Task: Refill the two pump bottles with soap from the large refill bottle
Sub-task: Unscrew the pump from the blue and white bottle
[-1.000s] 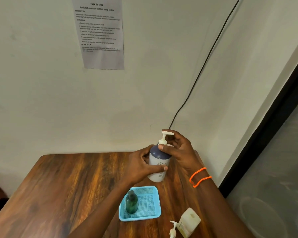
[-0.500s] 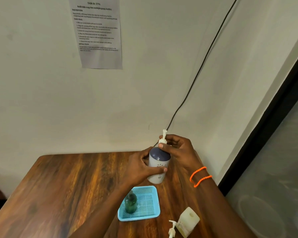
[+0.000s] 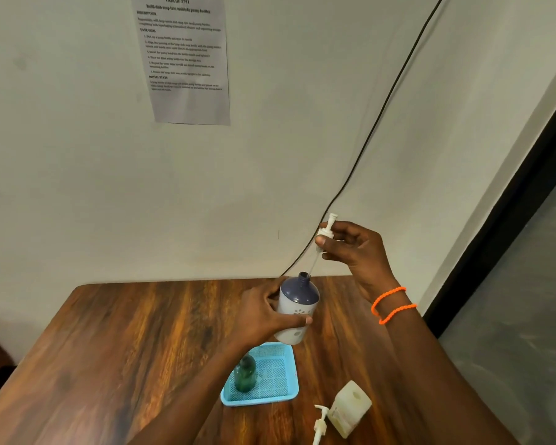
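My left hand point(image 3: 264, 313) grips a white pump bottle with a dark blue shoulder point(image 3: 297, 308), held above the table. My right hand point(image 3: 355, 252) pinches its white pump head point(image 3: 325, 231), lifted out above the open neck; the thin dip tube still reaches into the neck. A small green bottle point(image 3: 245, 374) without a pump stands in the blue mesh tray point(image 3: 278, 393). A cream square bottle point(image 3: 349, 407) stands near the front edge, and a loose white pump point(image 3: 320, 423) lies beside it.
The wooden table point(image 3: 126, 348) stands against a pale wall with a printed sheet point(image 3: 185, 56) and a black cable point(image 3: 376, 120). A dark door frame point(image 3: 507, 220) runs down the right side.
My right hand has unscrewed the pump head and raised it off the bottle, drawing the dip tube upward. My left hand keeps holding the bottle in nearly the same place.
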